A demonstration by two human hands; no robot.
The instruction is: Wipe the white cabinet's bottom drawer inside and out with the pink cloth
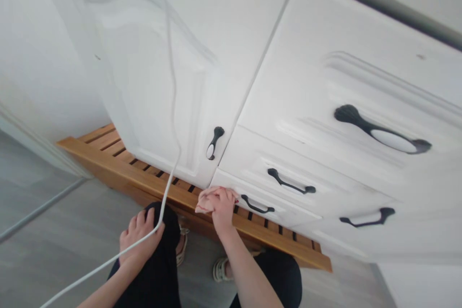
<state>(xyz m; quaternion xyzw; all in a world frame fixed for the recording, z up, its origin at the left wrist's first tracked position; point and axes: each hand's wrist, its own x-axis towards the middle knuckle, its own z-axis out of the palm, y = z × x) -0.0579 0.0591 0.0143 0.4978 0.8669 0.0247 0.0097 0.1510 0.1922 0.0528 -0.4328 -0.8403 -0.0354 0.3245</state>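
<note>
Evidently, a Soft Cloth (204,201) Held Low by the Cabinet (265,89)

Well, nearest to me a white cable (174,89) hangs across the view, and behind its line the left grip (140,235) lies relaxed on the left knee (155,269), grasping nothing I can see. Whether the cable touches it, I can't tell.

A little farther on, the right grip (222,204) has its fingers folded over the pink cloth, beside the near corner of the lowest drawer (288,211), above the slatted rack (122,166). That cloth should handle easily, I'd judge: light, limp, nothing to break, and unlikely to slip if dry, though damp or dry I can't say. I'd take it in a bunched fold, palm over it; held by a loose corner, it would probably flop.

Counting outward: one cable, two knees, two shoes (182,246), one cloth, one rack. Beyond them, I make out one door (151,72) on the left and five dark handles (382,137): one on that door, four to its right.
</note>
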